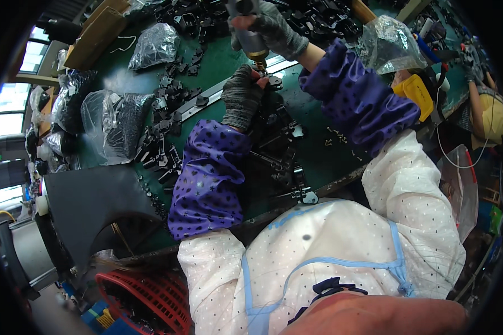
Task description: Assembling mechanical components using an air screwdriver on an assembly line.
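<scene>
So from the head cam, the right hand [271, 30] in its grey knit glove was wrapped tight around a powered screwdriver [250, 42], held upright with the brass tip pointing straight down, I guess so the bit met the part square. The left hand [241, 96], also gloved, was clamped down on a small black metal bracket [273, 82] right under that tip, fingers curled over it, probably to keep it from spinning. That bracket sat on a long silvery rail [218, 92] lying diagonally across the bench. Both forearms wore purple patterned sleeve covers [209, 178].

As for the surface, it was a green work table [218, 58], pretty cluttered: heaps of black metal parts [165, 148] to the left of the left arm, more piled at the far edge, clear plastic bags [117, 123] full of dark pieces, and a few loose screws [338, 139] near the right elbow. A red plastic basket [151, 298] sat below the table edge. Windows glowed at far left, and another person's arm [477, 106] showed at far right.
</scene>
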Demonstrator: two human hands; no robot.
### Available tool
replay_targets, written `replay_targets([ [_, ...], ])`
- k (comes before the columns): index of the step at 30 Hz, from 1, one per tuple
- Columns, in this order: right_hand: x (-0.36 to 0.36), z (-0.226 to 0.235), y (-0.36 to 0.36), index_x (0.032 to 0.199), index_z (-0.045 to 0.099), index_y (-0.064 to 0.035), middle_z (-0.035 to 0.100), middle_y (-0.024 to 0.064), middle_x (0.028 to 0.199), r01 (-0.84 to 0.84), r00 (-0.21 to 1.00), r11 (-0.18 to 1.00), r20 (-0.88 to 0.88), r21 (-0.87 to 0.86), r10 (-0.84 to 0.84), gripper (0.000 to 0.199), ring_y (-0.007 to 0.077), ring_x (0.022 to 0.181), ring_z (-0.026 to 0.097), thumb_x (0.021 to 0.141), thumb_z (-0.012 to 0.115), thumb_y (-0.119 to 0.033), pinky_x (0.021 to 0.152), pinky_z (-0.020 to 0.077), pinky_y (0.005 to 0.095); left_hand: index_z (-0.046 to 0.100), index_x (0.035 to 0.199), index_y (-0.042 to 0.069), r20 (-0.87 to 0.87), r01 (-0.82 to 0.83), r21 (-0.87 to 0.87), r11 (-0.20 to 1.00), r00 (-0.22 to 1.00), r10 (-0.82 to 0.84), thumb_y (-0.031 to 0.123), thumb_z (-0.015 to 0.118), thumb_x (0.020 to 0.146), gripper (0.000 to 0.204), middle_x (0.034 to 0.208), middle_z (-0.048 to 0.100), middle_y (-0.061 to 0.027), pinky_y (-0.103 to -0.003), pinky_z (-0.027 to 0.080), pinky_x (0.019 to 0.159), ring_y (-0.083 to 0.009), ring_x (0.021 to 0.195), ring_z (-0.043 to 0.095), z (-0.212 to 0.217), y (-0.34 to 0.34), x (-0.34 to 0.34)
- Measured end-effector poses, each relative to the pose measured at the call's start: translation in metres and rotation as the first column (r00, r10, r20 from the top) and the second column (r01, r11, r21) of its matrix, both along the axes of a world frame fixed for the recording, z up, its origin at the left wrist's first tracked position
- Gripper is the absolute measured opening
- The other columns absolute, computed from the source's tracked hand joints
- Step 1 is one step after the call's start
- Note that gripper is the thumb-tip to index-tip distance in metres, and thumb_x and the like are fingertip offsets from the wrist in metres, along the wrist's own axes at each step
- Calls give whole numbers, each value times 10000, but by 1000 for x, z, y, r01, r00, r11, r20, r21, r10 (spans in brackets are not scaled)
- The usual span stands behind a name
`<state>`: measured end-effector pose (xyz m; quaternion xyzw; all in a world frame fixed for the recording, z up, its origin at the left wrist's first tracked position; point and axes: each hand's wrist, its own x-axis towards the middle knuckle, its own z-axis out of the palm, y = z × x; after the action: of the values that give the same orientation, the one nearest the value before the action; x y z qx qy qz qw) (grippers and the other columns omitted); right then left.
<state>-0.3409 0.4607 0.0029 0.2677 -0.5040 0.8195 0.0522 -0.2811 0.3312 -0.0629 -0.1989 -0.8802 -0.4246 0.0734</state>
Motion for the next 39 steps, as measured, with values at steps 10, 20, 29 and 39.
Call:
replay_targets([
  [10,11,11,3,921,513,-10,553,53,747,-44,994,981,104,189,25,378,151,645,573,690,656,-273,568,493,290,508,735,67,-20,103,173,979,995,-101,175,705,631,247,665,567,-97,-350,456,588,-262,641,580,-23,-2,-8],
  [20,23,19,-3,851,512,1,534,51,673,-12,997,978,79,208,-5,355,165,577,593,671,664,-265,548,509,306,507,743,62,-78,127,170,977,990,-115,180,703,633,254,667,567,-108,-358,457,586,-277,645,581,-17,-1,-5],
  [29,19,11,-8,985,490,-7,585,42,823,225,974,918,-81,326,-209,444,115,787,564,675,696,-248,676,476,255,506,831,62,-151,115,521,846,988,-41,122,693,681,247,785,527,-24,-259,432,683,-127,733,497,51,-27,-17],
  [39,1,27,-14,974,516,-22,564,70,761,926,313,292,-921,240,-234,436,132,684,553,701,652,-333,580,466,275,511,873,38,-575,-50,69,996,814,81,130,630,747,196,785,539,-74,-237,452,629,-130,677,540,158,7,1],
])
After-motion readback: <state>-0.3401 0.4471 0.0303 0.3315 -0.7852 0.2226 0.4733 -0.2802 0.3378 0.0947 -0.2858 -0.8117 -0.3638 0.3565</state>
